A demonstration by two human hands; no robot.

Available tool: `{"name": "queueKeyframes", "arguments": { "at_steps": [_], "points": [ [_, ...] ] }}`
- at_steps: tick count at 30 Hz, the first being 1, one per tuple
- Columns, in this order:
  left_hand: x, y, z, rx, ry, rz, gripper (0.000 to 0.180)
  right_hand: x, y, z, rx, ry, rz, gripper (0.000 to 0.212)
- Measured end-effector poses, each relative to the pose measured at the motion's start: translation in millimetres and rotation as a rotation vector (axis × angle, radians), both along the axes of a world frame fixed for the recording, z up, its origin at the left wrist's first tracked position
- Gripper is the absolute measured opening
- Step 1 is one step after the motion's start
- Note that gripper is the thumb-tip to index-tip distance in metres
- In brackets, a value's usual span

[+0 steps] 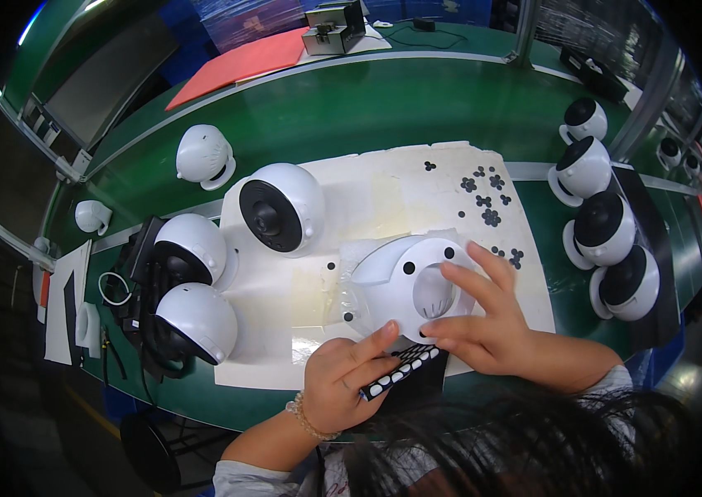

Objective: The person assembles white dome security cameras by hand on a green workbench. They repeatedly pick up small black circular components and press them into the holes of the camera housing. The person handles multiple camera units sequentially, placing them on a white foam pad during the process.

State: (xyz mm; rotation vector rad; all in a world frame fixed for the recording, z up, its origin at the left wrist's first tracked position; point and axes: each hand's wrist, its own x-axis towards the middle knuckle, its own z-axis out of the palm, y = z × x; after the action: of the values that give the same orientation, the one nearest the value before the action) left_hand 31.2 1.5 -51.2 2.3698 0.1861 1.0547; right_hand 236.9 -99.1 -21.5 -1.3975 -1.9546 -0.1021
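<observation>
A white rounded housing (390, 295) lies on a clear plastic wrap in front of me, its flat round base with a central opening turned up. Black round pads (409, 268) are stuck around that base. My left hand (341, 383) is closed on a black strip with white dots (400, 372), held at the base's near edge, with one finger stretched to the rim. My right hand (492, 319) lies over the base's right side. Its thumb and forefinger come together at a black pad on the near rim, while the other fingers reach over the opening.
A white dome camera (297, 199) stands on the pale board (276, 364). More white cameras line the left (197, 323) and right (631, 282), beside black cables (148, 331). Loose black pads (492, 217) lie clustered at the board's right. A metal box (332, 29) stands behind.
</observation>
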Motion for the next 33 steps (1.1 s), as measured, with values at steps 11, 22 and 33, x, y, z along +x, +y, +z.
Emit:
{"name": "queueKeyframes", "arguments": {
  "at_steps": [11, 22, 33],
  "points": [
    [1.8, -3.2, -1.6, -0.171, -0.028, -0.001, 0.018, -15.1, -7.2, -5.3, 0.239, -0.057, -0.002, 0.026],
    [0.4, -2.0, 0.4, -0.115, 0.014, 0.019, 0.020, -6.7, -11.5, -15.1, 0.369, 0.043, 0.078, 0.010],
    [2.1, -2.1, 4.5, -0.046, 0.028, 0.057, 0.021, 12.8, -6.6, -10.3, -0.120, 0.523, -0.035, 0.009]
  ]
}}
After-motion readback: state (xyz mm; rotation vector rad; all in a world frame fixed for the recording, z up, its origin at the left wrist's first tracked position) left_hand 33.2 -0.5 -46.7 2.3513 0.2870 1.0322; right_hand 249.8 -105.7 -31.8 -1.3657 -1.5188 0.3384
